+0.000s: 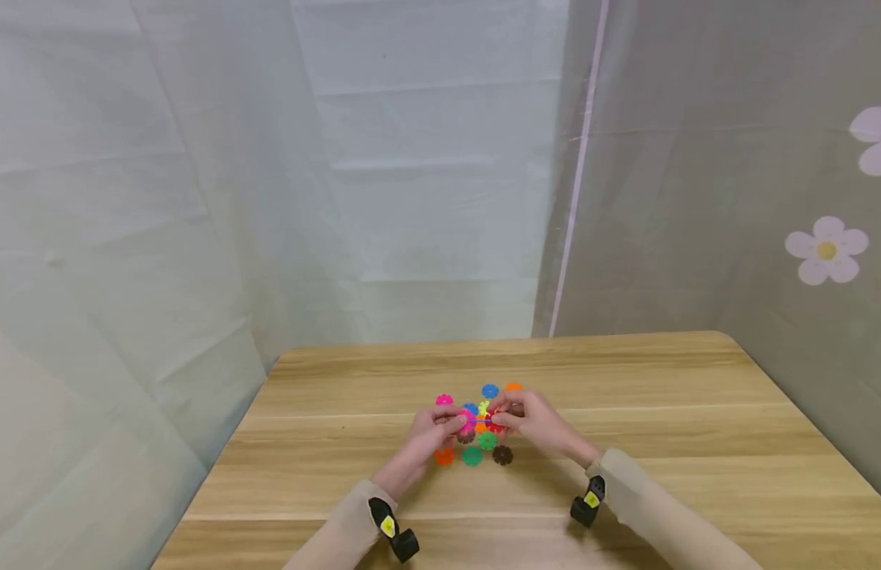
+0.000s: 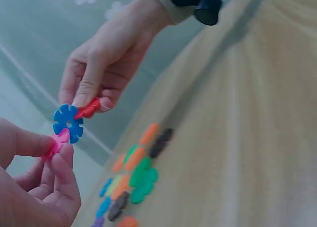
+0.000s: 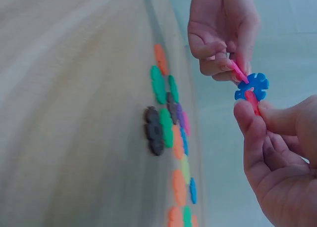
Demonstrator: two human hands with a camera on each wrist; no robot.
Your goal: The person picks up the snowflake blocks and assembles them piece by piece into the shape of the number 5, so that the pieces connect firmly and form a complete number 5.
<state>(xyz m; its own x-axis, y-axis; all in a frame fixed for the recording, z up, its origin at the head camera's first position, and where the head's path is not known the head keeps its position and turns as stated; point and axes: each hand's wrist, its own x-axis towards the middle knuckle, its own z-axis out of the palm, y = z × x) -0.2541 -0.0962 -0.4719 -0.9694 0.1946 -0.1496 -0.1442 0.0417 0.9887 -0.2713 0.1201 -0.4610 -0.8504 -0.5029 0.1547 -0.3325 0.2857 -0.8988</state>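
Observation:
My left hand (image 1: 431, 431) pinches a pink notched plastic disc (image 2: 59, 142) between thumb and fingers. Opposite it, my right hand (image 1: 536, 423) grips a red notched disc (image 2: 89, 109). Between them is a blue notched disc (image 2: 68, 123), joined to the pink one on one side and the red one on the other. In the right wrist view the red disc sits in a slot of the blue disc (image 3: 252, 86). All three are held up off the table. How deep the slots engage is hard to tell.
Loose notched discs lie flat on the wooden table (image 1: 305, 443) beneath the hands, among them a dark brown disc (image 1: 503, 455), a teal disc (image 1: 472, 456) and an orange disc (image 1: 444, 456). Pale cloth (image 1: 426, 198) hangs behind the table's back edge.

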